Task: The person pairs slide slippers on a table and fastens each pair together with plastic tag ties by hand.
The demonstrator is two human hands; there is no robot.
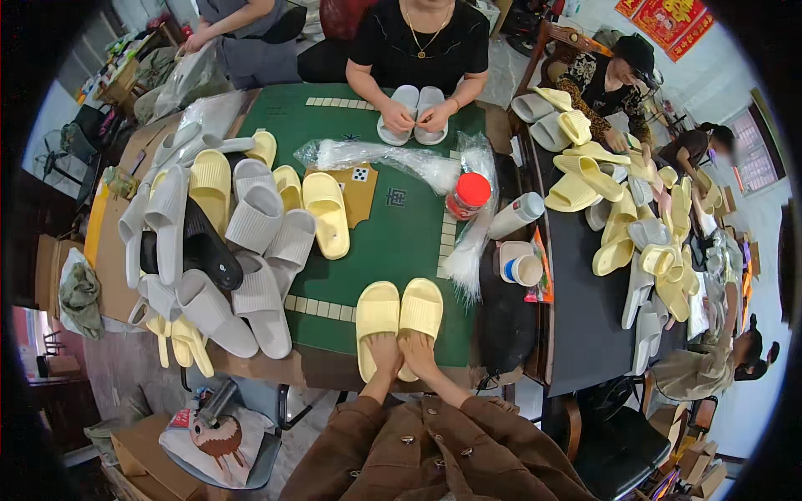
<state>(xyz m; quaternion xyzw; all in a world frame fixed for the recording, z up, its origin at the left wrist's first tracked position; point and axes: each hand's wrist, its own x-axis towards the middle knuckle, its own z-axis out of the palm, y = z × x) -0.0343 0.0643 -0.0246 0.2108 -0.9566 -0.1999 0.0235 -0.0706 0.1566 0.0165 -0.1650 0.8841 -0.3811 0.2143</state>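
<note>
Where the green-topped desk (393, 242) meets the wearer's brown jacket, a pair of yellow slide slippers (399, 321) lies side by side, toes pointing away, heels at the near edge. The left hand (385, 351) rests on the heel of the left slipper and the right hand (418, 352) on the heel of the right one; each grip is closed down on its slipper's heel, fingers pressed to the foam. To the left: a heap of grey slippers (251, 250) mixed with yellow ones and a black slipper (209, 246). Centre: a single yellow slipper (327, 213), clear plastic bags (393, 159), a red-lidded jar (468, 196). Far side: another person's hands on a grey slipper pair (413, 115). Right: a dark desk (576, 292) bearing a pile of yellow slippers (635, 217).
</note>
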